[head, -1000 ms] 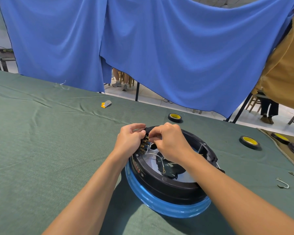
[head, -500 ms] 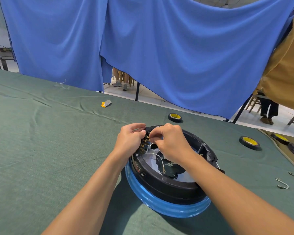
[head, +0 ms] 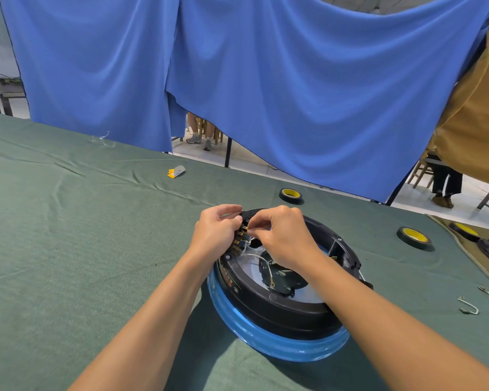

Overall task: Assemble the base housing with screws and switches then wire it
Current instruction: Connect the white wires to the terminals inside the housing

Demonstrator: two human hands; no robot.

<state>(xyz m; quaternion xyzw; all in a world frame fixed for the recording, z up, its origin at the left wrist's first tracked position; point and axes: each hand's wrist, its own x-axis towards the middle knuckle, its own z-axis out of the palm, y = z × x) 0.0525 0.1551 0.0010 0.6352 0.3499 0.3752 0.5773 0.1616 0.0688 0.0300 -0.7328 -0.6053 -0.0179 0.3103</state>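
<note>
Two hands, one base housing [head: 280, 309], sat on the green cloth [head: 82, 249], near me. My left hand [head: 215, 235]: fingers curled round the switch block [head: 239, 240] at the housing's far-left rim. My right hand [head: 283, 244]: thumb and forefinger pinched at the top terminal, on what I took for the white wire [head: 261, 258] end; the contact was hidden. Method: brace the block, push straight, no twisting. Change since a second before: none noted; hands and housing sat alike.

Markings [head: 228, 281] on base housing [head: 268, 310] illegible.
</note>
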